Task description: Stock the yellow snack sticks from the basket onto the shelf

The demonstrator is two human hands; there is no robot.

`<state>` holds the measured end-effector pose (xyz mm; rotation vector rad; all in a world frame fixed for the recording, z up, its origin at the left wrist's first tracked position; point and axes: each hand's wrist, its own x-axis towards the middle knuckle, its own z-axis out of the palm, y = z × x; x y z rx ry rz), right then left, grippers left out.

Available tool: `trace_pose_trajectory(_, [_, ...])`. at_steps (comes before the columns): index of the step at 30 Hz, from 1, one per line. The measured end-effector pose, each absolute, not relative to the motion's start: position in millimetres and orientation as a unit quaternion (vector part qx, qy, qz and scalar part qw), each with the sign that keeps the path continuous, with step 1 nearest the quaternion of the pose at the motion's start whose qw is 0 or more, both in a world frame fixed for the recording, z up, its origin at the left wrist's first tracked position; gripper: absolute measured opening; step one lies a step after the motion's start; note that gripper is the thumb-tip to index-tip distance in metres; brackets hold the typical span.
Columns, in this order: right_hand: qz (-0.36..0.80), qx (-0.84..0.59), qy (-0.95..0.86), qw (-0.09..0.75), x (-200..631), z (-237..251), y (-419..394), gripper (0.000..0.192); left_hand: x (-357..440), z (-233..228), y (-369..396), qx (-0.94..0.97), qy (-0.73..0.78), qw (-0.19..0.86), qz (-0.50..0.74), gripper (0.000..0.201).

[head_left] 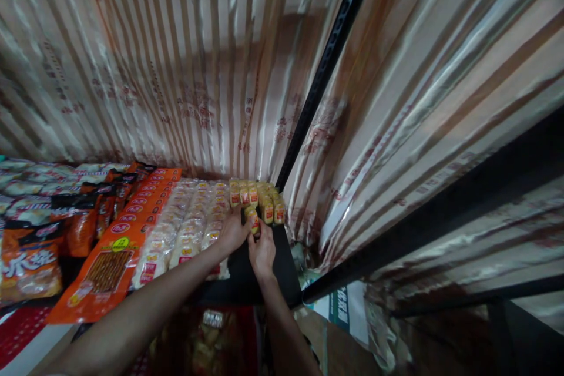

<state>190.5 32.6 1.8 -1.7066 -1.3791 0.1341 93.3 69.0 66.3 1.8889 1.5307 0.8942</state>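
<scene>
Held a small yellow wrapped packet with a red label (254,223) over the black flat shelf board (282,273), in front of the back row of matching small yellow packets with red labels (244,195) and just left of another group of the same; could not tell whether touching the board below. Had the fingers of the left hand (233,231) bent and pressed to its left side, and the fingertips of the right hand (262,248) closed on its right side and lower end, with some fingers hidden from view. Risked, by judgement, losing the packet from so small a pinch, especially on letting go unevenly, or tipping it over for want of a broad base. Risked also toppling the neighbouring yellow packets through a brush of the knuckles, and dragging the clear-wrapped white packs with red labels (185,241) out of line through a low sweep of the left forearm (150,302). Showed the red label toward the wearer; ran lengthwise nearly up and down the view, upper end leaning slightly left, lower end toward the right fingertips.
</scene>
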Motion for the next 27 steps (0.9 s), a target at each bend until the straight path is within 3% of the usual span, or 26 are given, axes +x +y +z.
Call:
trace_pose_trajectory(6, [0.051,-0.673,-0.577,0.46,195,-4,37,0.04,107,60,94,0.701,0.588,0.274,0.297,0.035])
trace_pose_trajectory(13, [-0.04,-0.734,-0.522,0.432,208,-5,41,0.049,114,66,121,0.701,0.624,0.212,0.273,0.035])
trace_pose_trajectory(27, [0.019,-0.748,-0.484,0.453,218,-16,51,0.062,132,64,147,0.725,0.621,0.168,0.247,0.039])
